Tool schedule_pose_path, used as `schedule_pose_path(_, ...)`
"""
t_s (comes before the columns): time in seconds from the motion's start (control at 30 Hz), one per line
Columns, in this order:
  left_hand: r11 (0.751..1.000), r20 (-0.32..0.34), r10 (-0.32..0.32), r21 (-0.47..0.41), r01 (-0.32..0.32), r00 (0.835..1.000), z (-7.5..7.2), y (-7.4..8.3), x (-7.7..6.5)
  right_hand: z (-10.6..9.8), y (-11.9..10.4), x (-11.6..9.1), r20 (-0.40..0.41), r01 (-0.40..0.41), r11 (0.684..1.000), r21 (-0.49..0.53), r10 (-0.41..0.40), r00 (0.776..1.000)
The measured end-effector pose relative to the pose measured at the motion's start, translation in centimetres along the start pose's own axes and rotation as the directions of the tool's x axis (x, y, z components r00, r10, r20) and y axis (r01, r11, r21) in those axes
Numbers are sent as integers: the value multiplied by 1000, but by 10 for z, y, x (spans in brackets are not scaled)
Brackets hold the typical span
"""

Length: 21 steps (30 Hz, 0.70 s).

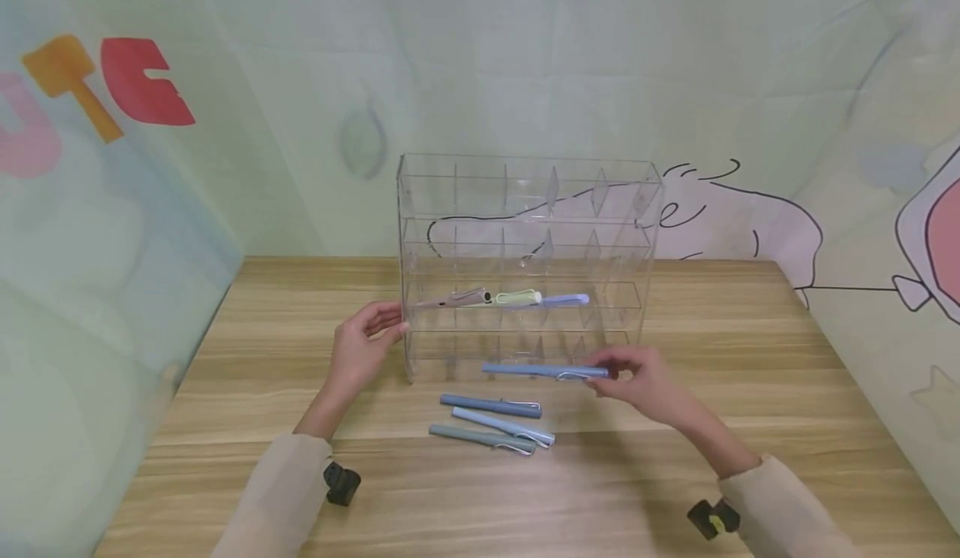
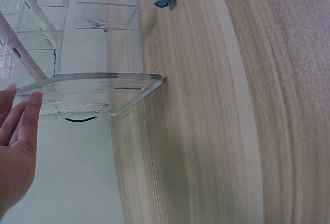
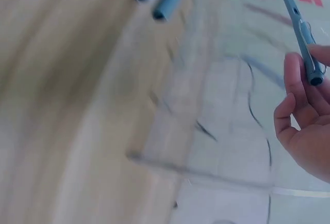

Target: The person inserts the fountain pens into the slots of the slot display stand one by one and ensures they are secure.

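My right hand (image 1: pixel 637 379) pinches a blue capped pen (image 1: pixel 543 370) by its clip end, in front of the rack's lowest row; the right wrist view shows the pen (image 3: pixel 301 33) between thumb and fingers. My left hand (image 1: pixel 363 345) touches the left side of the clear acrylic rack (image 1: pixel 405 249), its fingertips (image 2: pixel 35 99) right at the panel's edge. Three pens lie in one row of the rack: a brownish-mauve pen (image 1: pixel 468 297), a pale green pen (image 1: pixel 517 298) and a periwinkle pen (image 1: pixel 566 300).
Before the rack on the wooden table (image 1: pixel 300 491) lie a dark blue pen (image 1: pixel 491 405), a light blue pen (image 1: pixel 502 426) and a grey-green pen (image 1: pixel 480 437). A printed cloth backdrop (image 1: pixel 315 124) hangs behind and on both sides.
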State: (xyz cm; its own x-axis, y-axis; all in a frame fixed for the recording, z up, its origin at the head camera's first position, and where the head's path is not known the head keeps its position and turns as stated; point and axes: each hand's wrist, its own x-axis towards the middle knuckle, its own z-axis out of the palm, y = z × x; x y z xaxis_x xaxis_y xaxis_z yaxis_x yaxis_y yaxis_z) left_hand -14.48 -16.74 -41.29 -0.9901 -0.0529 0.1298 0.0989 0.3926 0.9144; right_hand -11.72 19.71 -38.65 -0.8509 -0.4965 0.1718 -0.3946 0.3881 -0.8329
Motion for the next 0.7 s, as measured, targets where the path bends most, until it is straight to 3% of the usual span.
schedule_pose_path(0.1, 1000, -1, 0, -6, 0, 1000, 0, 0, 0, -20, -2, 0, -21, 42, 999, -11, -42, 999)
schedule_pose_path(0.37, 1000, -1, 3, -5, -3, 1000, 0, 0, 0, -70, -8, -4, -100, -78, 985, -156, 63, 993)
schedule_pose_path(0.6, 1000, -2, -1, -3, 1, 1000, 0, -1, 0, -103, -11, -4, -182, -90, 955, -282, 39, 983)
schedule_pose_path(0.7, 1000, -1, -1, -8, 1, 1000, 0, 0, 0, -110, -13, -2, -203, -129, 939, -319, 66, 977)
